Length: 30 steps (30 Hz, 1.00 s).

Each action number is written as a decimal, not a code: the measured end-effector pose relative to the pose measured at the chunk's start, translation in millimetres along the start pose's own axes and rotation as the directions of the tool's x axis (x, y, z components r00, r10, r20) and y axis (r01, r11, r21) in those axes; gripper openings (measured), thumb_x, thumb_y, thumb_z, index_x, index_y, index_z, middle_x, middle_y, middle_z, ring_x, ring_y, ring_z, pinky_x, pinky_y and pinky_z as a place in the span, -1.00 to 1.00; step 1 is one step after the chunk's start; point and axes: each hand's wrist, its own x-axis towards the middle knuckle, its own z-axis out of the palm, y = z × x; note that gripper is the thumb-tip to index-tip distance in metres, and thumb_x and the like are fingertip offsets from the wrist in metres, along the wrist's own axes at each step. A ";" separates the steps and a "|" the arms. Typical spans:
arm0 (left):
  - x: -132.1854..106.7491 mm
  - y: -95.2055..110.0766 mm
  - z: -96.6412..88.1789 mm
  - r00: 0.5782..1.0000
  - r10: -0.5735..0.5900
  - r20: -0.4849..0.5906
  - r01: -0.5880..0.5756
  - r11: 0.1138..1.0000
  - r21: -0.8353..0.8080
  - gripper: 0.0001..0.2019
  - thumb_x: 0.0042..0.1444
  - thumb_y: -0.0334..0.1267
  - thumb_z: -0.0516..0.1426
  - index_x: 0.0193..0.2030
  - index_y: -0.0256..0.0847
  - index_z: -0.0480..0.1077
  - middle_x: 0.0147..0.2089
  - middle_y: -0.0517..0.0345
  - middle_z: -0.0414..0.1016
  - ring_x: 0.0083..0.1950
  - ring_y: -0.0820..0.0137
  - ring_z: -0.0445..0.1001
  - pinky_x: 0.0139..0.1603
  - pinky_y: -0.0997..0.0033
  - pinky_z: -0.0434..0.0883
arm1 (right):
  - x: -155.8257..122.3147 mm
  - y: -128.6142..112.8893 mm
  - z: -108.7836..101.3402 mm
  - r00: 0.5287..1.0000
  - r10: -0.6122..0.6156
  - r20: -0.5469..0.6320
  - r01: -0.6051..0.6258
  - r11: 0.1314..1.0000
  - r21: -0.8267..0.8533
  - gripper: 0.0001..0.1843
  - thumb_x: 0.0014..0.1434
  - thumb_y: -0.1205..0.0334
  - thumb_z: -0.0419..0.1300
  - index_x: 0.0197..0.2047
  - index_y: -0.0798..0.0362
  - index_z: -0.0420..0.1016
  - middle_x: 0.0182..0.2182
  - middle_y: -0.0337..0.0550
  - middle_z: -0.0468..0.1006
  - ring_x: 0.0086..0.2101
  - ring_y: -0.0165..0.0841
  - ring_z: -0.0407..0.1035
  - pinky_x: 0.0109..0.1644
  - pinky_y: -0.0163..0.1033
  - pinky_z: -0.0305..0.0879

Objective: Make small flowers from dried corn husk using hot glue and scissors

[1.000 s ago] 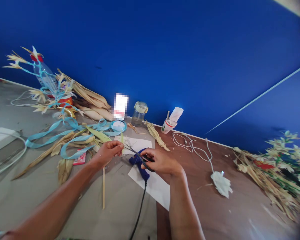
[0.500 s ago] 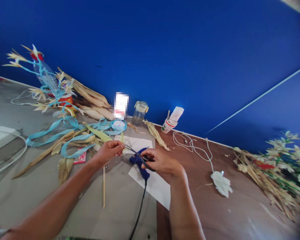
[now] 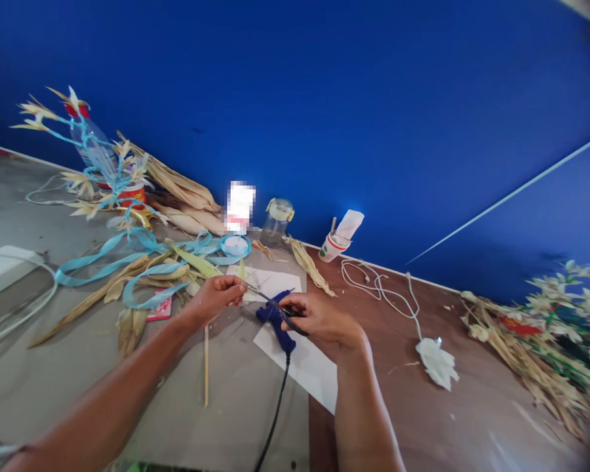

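Observation:
My right hand (image 3: 319, 318) grips scissors (image 3: 294, 318) by their black handles, fingers closed round them. The metal blades slant up and left toward my left hand (image 3: 221, 295), whose thumb and fingers are pinched together. A small pale green husk tip (image 3: 242, 267) shows just above those fingertips; whether they hold it I cannot make out. Beneath the scissors lies a blue glue gun (image 3: 281, 335), partly on white paper (image 3: 302, 370), its black cord running toward the front edge. A thin wooden stick (image 3: 206, 367) lies below my left hand.
Light blue ribbon (image 3: 83, 270) and dried corn husks (image 3: 103, 292) spread across the left side. Behind stand a lidded jar (image 3: 276, 226), a paper cup (image 3: 330, 248) and a blue-stemmed flower arrangement (image 3: 115, 177). A white cable (image 3: 398, 301) and more flowers (image 3: 565, 301) lie right.
The view has shifted slightly, so things sit a little farther right. Both hands keep nearly the same pose, and the scissors stay between them with only a small change in blade angle.

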 end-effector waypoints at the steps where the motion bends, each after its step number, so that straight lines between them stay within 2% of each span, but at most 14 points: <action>1: 0.2 -0.7 -0.4 1.000 -0.001 0.003 0.001 1.000 -0.009 -0.75 -0.09 -0.10 0.21 -0.55 -0.28 0.39 -0.65 0.22 0.33 -0.61 0.56 0.14 -0.57 0.53 0.04 | -0.2 -0.4 -0.2 1.000 0.005 0.019 -0.006 1.000 0.019 -0.72 -0.05 0.38 0.16 -0.21 0.06 0.52 -0.44 -0.24 0.55 -0.43 -0.41 0.35 -0.40 -0.38 0.20; 4: 0.6 -2.7 -1.8 1.000 -0.002 0.008 0.003 0.999 -0.040 -0.75 -0.09 -0.12 0.22 -0.54 -0.28 0.40 -0.64 0.22 0.33 -0.59 0.55 0.18 -0.57 0.53 0.05 | -0.5 0.6 -0.9 0.998 0.012 0.069 -0.016 0.998 0.055 -0.72 -0.03 0.37 0.14 -0.20 0.08 0.50 -0.43 -0.22 0.55 -0.43 -0.42 0.36 -0.40 -0.39 0.20; 11: -3.0 3.6 -1.9 0.998 -0.034 0.055 0.045 0.976 -0.214 -0.78 -0.12 -0.17 0.26 -0.52 -0.28 0.39 -0.61 0.25 0.30 -0.53 0.54 0.28 -0.49 0.53 0.17 | -0.7 7.6 -1.9 0.999 -0.028 0.036 0.026 0.998 0.054 -0.72 -0.02 0.36 0.15 -0.19 0.07 0.51 -0.41 -0.23 0.56 -0.43 -0.43 0.35 -0.38 -0.39 0.21; 18: -4.1 5.4 -2.3 0.996 -0.061 0.065 0.076 0.964 -0.255 -0.80 -0.14 -0.21 0.29 -0.45 -0.30 0.42 -0.55 0.22 0.34 -0.51 0.54 0.31 -0.46 0.53 0.23 | -3.0 4.5 -7.7 0.999 -0.039 0.030 0.040 0.999 -0.019 -0.74 -0.01 0.36 0.16 -0.21 0.05 0.54 -0.38 -0.21 0.56 -0.36 -0.39 0.37 -0.32 -0.37 0.23; 20: -3.8 5.1 -2.1 0.996 -0.059 0.062 0.073 0.965 -0.253 -0.79 -0.16 -0.22 0.30 -0.45 -0.31 0.43 -0.55 0.22 0.35 -0.51 0.53 0.31 -0.48 0.54 0.22 | -3.1 5.3 -8.1 1.000 -0.031 0.000 0.031 1.000 -0.001 -0.73 -0.02 0.34 0.18 -0.18 0.06 0.52 -0.37 -0.21 0.55 -0.36 -0.38 0.37 -0.32 -0.36 0.24; 24: -2.3 3.5 -0.5 0.996 -0.064 0.060 0.078 0.958 -0.277 -0.79 -0.19 -0.24 0.31 -0.44 -0.31 0.44 -0.57 0.22 0.36 -0.53 0.54 0.31 -0.50 0.54 0.23 | -2.4 4.9 -7.6 0.990 -0.029 -0.141 0.033 0.999 0.023 -0.69 -0.02 0.28 0.21 -0.13 0.06 0.44 -0.41 -0.23 0.52 -0.39 -0.40 0.36 -0.33 -0.34 0.24; 27: -0.2 1.7 0.3 0.999 -0.043 -0.019 0.034 0.944 -0.328 -0.80 -0.16 -0.26 0.31 -0.44 -0.30 0.41 -0.57 0.24 0.37 -0.54 0.55 0.32 -0.50 0.55 0.24 | 1.7 -0.9 -2.4 0.987 0.000 -0.159 0.017 0.994 0.106 -0.68 -0.04 0.21 0.24 -0.17 0.07 0.40 -0.49 -0.28 0.43 -0.46 -0.43 0.31 -0.39 -0.35 0.21; 30: 2.3 0.7 -0.6 0.990 -0.022 -0.138 -0.037 0.909 -0.416 -0.81 -0.13 -0.26 0.30 -0.43 -0.29 0.39 -0.56 0.27 0.36 -0.52 0.58 0.34 -0.47 0.58 0.28 | 12.7 -8.5 14.4 0.977 0.042 -0.209 0.018 0.961 0.277 -0.65 -0.07 0.17 0.25 -0.20 0.05 0.32 -0.55 -0.34 0.34 -0.54 -0.45 0.25 -0.46 -0.34 0.17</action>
